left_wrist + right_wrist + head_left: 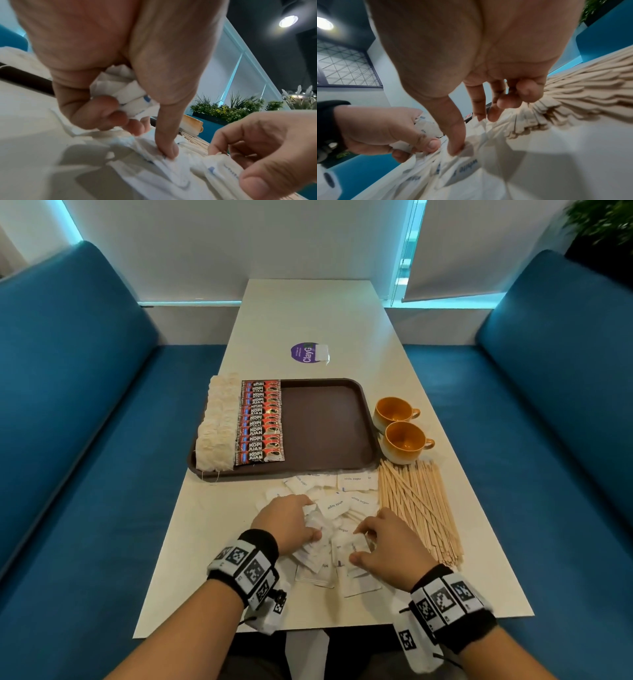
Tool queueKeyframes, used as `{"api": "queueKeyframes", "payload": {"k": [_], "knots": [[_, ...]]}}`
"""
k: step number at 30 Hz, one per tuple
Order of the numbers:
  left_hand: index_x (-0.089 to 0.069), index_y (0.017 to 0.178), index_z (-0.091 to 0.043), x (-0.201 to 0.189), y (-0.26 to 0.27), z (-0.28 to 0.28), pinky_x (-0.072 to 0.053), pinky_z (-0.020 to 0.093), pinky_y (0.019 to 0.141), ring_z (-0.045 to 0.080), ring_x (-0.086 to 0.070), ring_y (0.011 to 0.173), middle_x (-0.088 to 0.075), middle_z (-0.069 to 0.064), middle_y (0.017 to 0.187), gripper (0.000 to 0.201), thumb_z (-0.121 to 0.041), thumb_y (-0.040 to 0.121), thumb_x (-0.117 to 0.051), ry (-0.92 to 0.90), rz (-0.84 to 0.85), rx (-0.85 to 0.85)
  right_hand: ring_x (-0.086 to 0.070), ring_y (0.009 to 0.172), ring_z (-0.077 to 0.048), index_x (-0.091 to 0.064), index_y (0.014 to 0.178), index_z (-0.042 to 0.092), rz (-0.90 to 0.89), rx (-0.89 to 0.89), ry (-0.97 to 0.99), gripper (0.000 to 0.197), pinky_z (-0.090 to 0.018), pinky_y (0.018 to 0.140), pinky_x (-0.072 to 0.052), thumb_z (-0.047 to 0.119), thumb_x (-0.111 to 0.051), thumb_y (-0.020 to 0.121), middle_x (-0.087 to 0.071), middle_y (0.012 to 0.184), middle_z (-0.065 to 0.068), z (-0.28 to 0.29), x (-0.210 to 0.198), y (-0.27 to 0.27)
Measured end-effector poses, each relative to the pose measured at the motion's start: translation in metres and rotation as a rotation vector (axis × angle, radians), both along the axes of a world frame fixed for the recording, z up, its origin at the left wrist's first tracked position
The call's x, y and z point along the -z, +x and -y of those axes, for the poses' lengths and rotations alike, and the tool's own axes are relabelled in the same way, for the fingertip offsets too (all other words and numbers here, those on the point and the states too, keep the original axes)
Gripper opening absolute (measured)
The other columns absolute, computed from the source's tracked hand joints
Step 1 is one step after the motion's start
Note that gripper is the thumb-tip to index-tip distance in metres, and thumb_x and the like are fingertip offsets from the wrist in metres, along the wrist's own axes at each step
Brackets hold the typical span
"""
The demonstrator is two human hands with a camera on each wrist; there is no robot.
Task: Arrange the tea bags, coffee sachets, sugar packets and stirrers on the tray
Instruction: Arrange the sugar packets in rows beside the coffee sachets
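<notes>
While your left hand [286, 520] clutches gathered sugar packets [337, 506] and the right hand [383, 546] pinches one, square the stack before traying.

Bare forearms; black wristbands [260, 546] carrying white blocks with black square-pattern markers.
</notes>
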State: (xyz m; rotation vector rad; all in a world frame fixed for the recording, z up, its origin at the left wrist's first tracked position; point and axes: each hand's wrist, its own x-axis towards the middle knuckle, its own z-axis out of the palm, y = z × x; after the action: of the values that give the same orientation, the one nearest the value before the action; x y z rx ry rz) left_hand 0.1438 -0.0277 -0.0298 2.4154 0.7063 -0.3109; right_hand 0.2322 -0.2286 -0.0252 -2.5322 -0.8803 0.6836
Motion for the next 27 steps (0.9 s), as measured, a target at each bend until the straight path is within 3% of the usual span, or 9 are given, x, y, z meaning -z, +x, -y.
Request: {"api": "queueKeyframes", "payload": {"k": [3,7,12,14,16,19,21,24,27], "knots": [[-0.053,0.139,-0.025,-0.002,-0.003,0.001,-0.048,0.037,0.099,0.025,-0.058,0.117,-0.056,0.005,0.134,0.068,-0.039,0.079,-0.083,0.014,-0.008,0.019,-0.050,0.106,-0.011,-0.060,0.112,0.031,0.002,-0.010,0.012,0.042,-0.028,0.091,-0.046,0.044,-0.082,0.078,-0.049,0.111,0.011,-0.001,-0.001,-0.002],[-0.058,0.116,-0.025,0.000,-0.011,-0.002,-0.048,0.033,0.085,0.021,-0.057,0.095,-0.051,-0.001,0.111,0.050,-0.034,0.075,-0.087,-0.051,0.045,-0.010,-0.053,0.092,-0.008,-0.055,0.090,0.034,-0.065,0.040,0.124,0.033,-0.027,0.081,-0.050,0.027,-0.084,0.076,-0.058,0.100,0.008,-0.002,0.001,-0.008],[-0.058,0.084,-0.027,0.003,-0.028,-0.007,-0.046,0.025,0.067,0.015,-0.064,0.085,-0.070,-0.008,0.089,0.034,-0.021,0.071,-0.090,-0.215,0.225,-0.096,-0.062,0.079,-0.014,-0.063,0.091,0.029,-0.191,0.097,0.280,0.032,-0.022,0.069,-0.054,0.011,-0.084,0.076,-0.067,0.090,0.003,0.001,0.003,-0.008],[-0.062,0.083,-0.028,0.006,-0.035,-0.014,-0.051,0.027,0.072,0.014,-0.066,0.084,-0.072,-0.007,0.087,0.035,-0.024,0.066,-0.093,-0.286,0.287,-0.147,-0.065,0.080,-0.012,-0.068,0.091,0.028,-0.241,0.140,0.351,0.029,-0.017,0.068,-0.054,0.010,-0.085,0.077,-0.071,0.089,0.004,0.002,-0.001,-0.004],[-0.066,0.086,-0.024,0.006,-0.042,-0.019,-0.053,0.033,0.073,0.014,-0.067,0.081,-0.073,-0.004,0.087,0.036,-0.019,0.066,-0.094,-0.410,0.359,-0.209,-0.068,0.078,-0.008,-0.073,0.090,0.024,-0.318,0.156,0.441,0.023,-0.019,0.071,-0.056,0.011,-0.087,0.077,-0.075,0.086,0.003,0.002,-0.007,-0.001],[-0.062,0.094,-0.003,-0.002,-0.051,-0.017,-0.047,0.021,0.054,0.007,-0.060,0.061,-0.068,-0.001,0.073,0.032,-0.002,0.074,-0.087,-0.672,0.489,-0.307,-0.074,0.086,-0.021,-0.076,0.093,0.011,-0.546,0.155,0.626,0.023,-0.026,0.076,-0.059,0.006,-0.088,0.074,-0.078,0.091,-0.007,-0.004,-0.021,-0.004],[-0.059,0.094,-0.002,-0.004,-0.054,-0.013,-0.040,0.023,0.048,0.011,-0.053,0.059,-0.061,0.001,0.071,0.029,0.001,0.078,-0.083,-0.796,0.522,-0.340,-0.075,0.090,-0.031,-0.074,0.095,0.004,-0.684,0.139,0.695,0.027,-0.031,0.077,-0.060,0.001,-0.087,0.072,-0.077,0.096,-0.016,-0.014,-0.027,-0.012],[-0.062,0.093,-0.010,-0.006,-0.057,-0.007,-0.041,0.027,0.052,0.020,-0.052,0.067,-0.059,0.008,0.078,0.021,-0.011,0.077,-0.075,-0.883,0.539,-0.361,-0.075,0.089,-0.035,-0.071,0.099,0.002,-0.733,0.141,0.749,0.033,-0.038,0.079,-0.062,0.000,-0.088,0.071,-0.076,0.097,-0.021,-0.032,-0.026,-0.025],[-0.061,0.107,0.000,-0.010,-0.060,-0.006,-0.044,0.027,0.054,0.021,-0.056,0.068,-0.063,0.014,0.087,0.046,-0.024,0.073,-0.082,-1.008,0.554,-0.432,-0.074,0.085,-0.024,-0.070,0.100,-0.001,-0.695,0.156,0.787,0.031,-0.034,0.076,-0.061,-0.001,-0.086,0.074,-0.076,0.096,-0.018,-0.044,-0.023,-0.031]]}}
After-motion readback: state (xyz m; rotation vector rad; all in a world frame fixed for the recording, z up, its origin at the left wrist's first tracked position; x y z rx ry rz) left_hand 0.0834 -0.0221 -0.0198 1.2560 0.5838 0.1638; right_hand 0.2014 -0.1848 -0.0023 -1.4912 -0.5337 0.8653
